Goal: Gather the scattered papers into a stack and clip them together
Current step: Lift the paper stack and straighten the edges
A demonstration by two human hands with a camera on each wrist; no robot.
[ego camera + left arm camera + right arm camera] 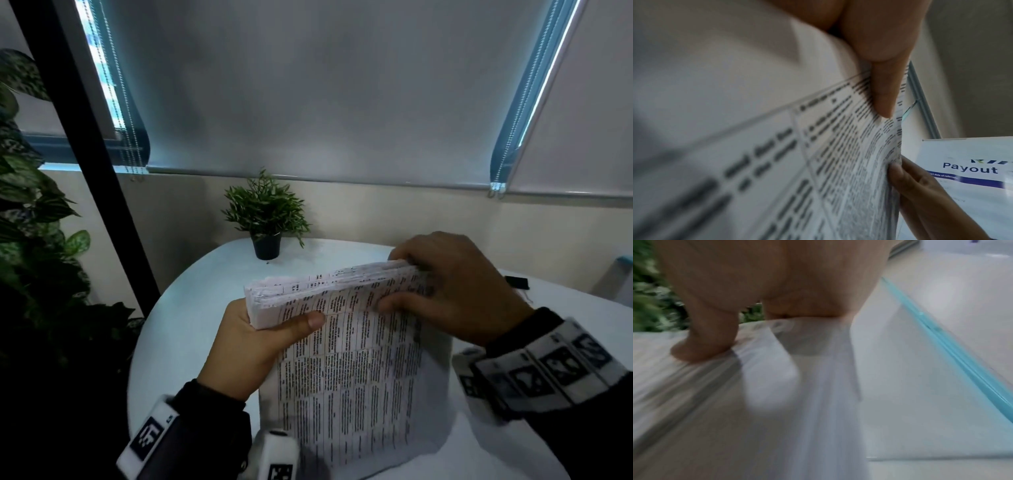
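A thick stack of printed papers [356, 370] stands on edge over the round white table [191, 308], its printed face toward me. My left hand [260, 335] grips the stack's upper left corner, thumb across the front sheet. My right hand [455, 284] holds the upper right corner, fingers curled over the top edge and thumb on the front. The left wrist view shows the paper stack [818, 154] close up with my left thumb [881, 68] on it and the right hand's fingers [920, 186] at its far edge. The right wrist view is blurred; my right thumb [705, 344] presses on paper [777, 402]. A small black object [517, 282], possibly a clip, lies at the right.
A small potted plant [265, 219] stands at the table's far edge. Large leafy plants [30, 219] and a black pole [82, 137] fill the left side. A white sign reading "Payout" [970, 168] stands in the left wrist view.
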